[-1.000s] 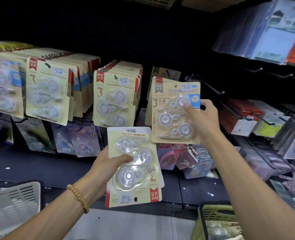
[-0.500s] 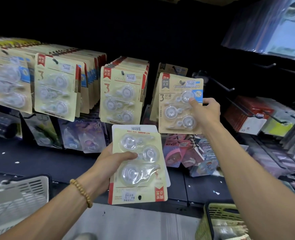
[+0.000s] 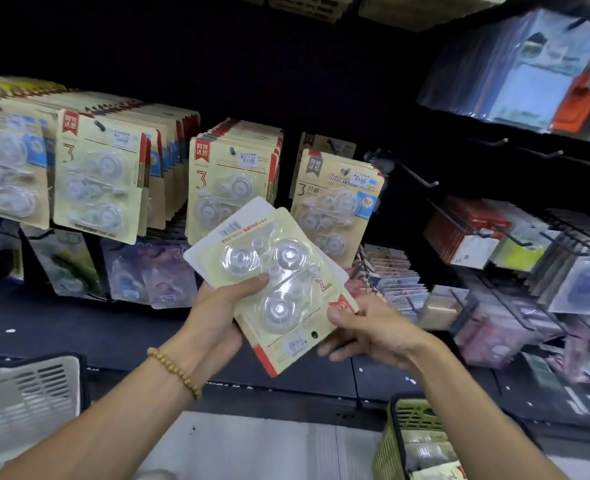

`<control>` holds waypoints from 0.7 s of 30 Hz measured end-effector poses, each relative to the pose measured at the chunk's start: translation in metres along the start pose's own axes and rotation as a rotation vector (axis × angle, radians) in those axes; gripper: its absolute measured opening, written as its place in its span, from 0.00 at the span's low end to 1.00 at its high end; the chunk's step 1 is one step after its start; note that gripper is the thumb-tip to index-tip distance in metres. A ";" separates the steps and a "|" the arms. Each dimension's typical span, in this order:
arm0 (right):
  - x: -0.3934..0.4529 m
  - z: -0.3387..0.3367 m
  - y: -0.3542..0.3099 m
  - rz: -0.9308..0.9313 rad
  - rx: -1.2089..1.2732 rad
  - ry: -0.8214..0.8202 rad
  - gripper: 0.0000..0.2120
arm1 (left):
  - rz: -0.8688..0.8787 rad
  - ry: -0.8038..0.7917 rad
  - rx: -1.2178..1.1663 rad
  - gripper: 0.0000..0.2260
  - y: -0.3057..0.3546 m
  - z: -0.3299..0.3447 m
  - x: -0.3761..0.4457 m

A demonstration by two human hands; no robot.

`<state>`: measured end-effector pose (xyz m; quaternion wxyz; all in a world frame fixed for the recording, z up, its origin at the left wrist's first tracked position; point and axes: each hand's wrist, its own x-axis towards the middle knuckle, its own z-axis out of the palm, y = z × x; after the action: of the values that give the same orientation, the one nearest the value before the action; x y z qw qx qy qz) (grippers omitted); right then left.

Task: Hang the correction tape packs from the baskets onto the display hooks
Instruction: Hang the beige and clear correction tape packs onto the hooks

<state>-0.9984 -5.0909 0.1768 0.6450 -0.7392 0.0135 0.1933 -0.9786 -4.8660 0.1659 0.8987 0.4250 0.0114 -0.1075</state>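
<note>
Both forearms run off the bottom edge. Green basket (image 3: 401, 441) is cut at the lower right; blister packs inside are only partly visible. Grey basket (image 3: 26, 393) is cut off at the lower left. Print on the hanging packs is too blurred to read beyond "3" and part of "Correction Tape". Left hand (image 3: 217, 317) grips a stack of correction tape packs (image 3: 272, 282); how many cards, cannot tell, though a white edge shows behind the front one. Only the thumb shows, pressed on the clear blister face, with the other fingers hidden behind the stack. Right hand (image 3: 366, 330) pinches the stack's lower right edge, thumb on the red corner, fingers curled beneath it. Stack is tilted, long axis running from upper left to lower right; hang hole sits at the low end, just left of the right fingers, barcode end pointing up-left. Above the right thumb, a front hung pack (image 3: 335, 206) hangs upright on its display hook (image 3: 345, 172); bare hooks (image 3: 414, 174) jut out beyond it.
</note>
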 end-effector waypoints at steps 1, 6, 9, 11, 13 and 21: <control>-0.002 0.000 0.001 -0.013 0.014 0.002 0.20 | 0.005 0.002 -0.002 0.28 0.000 0.003 0.000; -0.006 -0.008 0.000 -0.059 0.119 0.180 0.03 | 0.077 0.007 0.065 0.25 0.001 0.010 0.000; -0.005 -0.023 -0.001 -0.125 0.164 0.407 0.06 | 0.082 0.019 0.087 0.21 0.001 0.010 0.003; -0.003 -0.032 -0.005 -0.174 0.128 0.510 0.07 | 0.053 0.022 0.133 0.19 0.001 0.008 0.005; 0.004 -0.040 -0.012 -0.221 0.065 0.553 0.10 | 0.012 -0.016 0.217 0.21 -0.001 0.006 0.006; 0.022 -0.030 -0.036 -0.208 0.286 0.498 0.05 | 0.046 0.095 0.112 0.13 -0.007 0.012 0.012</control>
<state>-0.9598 -5.1087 0.2069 0.7356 -0.6631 0.1225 -0.0648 -0.9687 -4.8821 0.1670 0.8743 0.4792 0.0381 -0.0672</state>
